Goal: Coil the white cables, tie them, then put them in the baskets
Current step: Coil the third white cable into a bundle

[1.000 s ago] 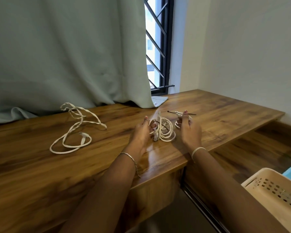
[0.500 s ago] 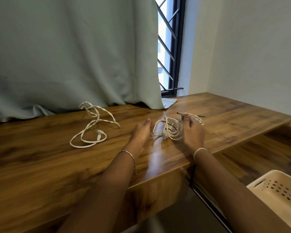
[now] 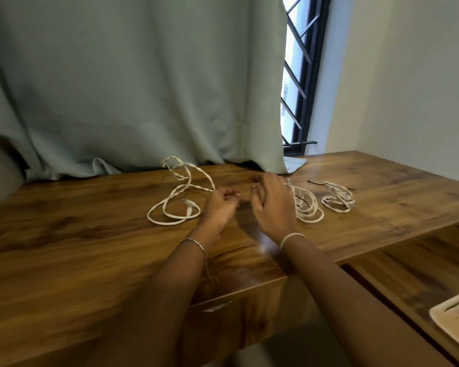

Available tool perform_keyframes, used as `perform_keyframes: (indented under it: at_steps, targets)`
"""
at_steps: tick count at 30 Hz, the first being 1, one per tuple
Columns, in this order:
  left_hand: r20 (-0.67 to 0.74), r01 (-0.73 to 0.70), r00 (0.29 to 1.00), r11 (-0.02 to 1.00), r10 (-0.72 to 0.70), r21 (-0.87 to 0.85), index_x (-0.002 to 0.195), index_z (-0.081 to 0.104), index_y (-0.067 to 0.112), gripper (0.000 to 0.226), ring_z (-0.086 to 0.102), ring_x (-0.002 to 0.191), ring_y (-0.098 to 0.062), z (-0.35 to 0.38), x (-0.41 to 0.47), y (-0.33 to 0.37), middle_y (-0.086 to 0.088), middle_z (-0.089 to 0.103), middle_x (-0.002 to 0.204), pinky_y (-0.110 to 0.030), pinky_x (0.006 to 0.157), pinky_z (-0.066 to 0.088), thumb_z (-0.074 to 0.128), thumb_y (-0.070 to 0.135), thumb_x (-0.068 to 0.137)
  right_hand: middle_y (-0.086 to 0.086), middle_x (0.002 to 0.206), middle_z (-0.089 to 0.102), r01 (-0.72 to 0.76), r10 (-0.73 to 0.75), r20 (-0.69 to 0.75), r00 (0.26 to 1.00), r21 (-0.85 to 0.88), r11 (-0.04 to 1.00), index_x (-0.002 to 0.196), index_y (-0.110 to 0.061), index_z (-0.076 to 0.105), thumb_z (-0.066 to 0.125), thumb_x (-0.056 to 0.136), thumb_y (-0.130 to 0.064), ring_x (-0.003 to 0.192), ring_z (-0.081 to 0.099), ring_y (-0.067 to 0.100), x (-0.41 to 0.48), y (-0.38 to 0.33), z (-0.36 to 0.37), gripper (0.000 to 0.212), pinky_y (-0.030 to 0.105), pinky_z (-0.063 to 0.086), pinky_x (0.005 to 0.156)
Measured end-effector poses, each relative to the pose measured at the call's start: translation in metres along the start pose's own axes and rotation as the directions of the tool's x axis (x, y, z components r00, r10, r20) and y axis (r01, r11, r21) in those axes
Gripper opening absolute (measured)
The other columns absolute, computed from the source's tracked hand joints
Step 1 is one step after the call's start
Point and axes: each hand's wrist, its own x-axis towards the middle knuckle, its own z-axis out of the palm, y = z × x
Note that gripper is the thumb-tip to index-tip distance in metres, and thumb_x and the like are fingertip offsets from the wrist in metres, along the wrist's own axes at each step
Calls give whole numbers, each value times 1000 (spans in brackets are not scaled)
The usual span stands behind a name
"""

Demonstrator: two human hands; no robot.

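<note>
The wooden desk (image 3: 90, 260) bears three white cables (image 3: 308, 213), two coiled; left hand (image 3: 219, 207) pinches the loose cable (image 3: 189, 207), right hand (image 3: 274, 205) spread.

Wooden surface (image 3: 64, 247) below a curtained window (image 3: 300, 75) in a pale-walled corner.
A grey-green curtain (image 3: 130, 88) hangs to the glossy brown wood, its hem bunched there. At its right edge, black slanted bars cross the bright daylit glass. A plain off-white wall (image 3: 408, 75) closes the right side above a lower wooden ledge (image 3: 421, 266).
</note>
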Motion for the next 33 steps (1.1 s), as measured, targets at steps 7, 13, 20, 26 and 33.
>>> perform_keyframes:
  at_steps: [7,13,20,26,33]
  targets:
    - [-162,-111,975,962,154,249,80,64,23,16,67,80,-23,-71,-1,1,-1,70,81,-45,82,57,69,8,81,4,102,63,77,-89,296,951,51,996,103,-14,59,55,87,-19,95,58,22,1,-44,48,17,32,44,78]
    - [75,-146,989,802,125,579,109,68,15,36,65,102,-17,-123,-6,-13,-2,71,110,-34,93,51,76,26,75,9,122,60,51,-52,655,754,20,998,121,-16,56,52,83,-25,112,56,29,4,-69,87,39,39,50,91]
    - [76,-153,988,761,135,631,88,72,14,12,63,87,-12,-150,2,-21,7,67,85,-25,75,47,75,25,82,9,120,58,134,-91,564,821,-34,990,120,-14,59,52,93,-21,109,56,28,14,-74,112,28,38,48,88]
    - [-256,-154,922,882,291,446,101,65,17,25,62,98,-18,-159,17,-15,-4,64,108,-27,76,49,74,30,83,7,104,60,96,-116,337,934,75,993,102,-13,66,53,95,-21,95,56,22,31,-88,118,16,29,44,76]
    - [-484,-101,865,991,131,87,102,62,18,34,63,97,-17,-163,16,4,-1,66,105,-38,85,54,61,49,88,1,83,72,-143,80,210,974,303,942,93,-14,70,70,86,-29,77,65,17,47,-123,124,17,28,50,70]
